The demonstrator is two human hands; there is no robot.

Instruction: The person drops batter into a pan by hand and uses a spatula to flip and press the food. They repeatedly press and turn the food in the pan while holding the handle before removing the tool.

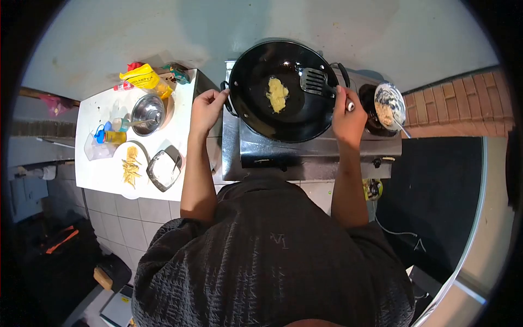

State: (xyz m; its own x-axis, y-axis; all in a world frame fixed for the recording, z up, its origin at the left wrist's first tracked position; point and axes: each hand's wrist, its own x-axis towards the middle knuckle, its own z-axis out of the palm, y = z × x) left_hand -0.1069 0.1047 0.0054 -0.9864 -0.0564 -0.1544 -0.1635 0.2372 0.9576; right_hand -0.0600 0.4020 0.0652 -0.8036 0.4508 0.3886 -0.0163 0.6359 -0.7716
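A large black wok (294, 122) stands on the steel stove, with a pale yellow piece of food (277, 95) in its middle. My left hand (208, 110) pinches the wok's left handle between thumb and fingers. On the other side, my right hand (349, 121) is closed around the handle of a black slotted spatula (314, 81). The spatula's head is over the right part of the wok, to the right of the food; whether it touches the wok I cannot tell.
The white table (98, 177) at left holds a metal bowl (148, 114), a plate (129, 191) of thin strips, a square dish (164, 170) of white stuff, bottles and a yellow bag (139, 77). Right of the wok, a patterned bowl (389, 103) rests over a dark pot.
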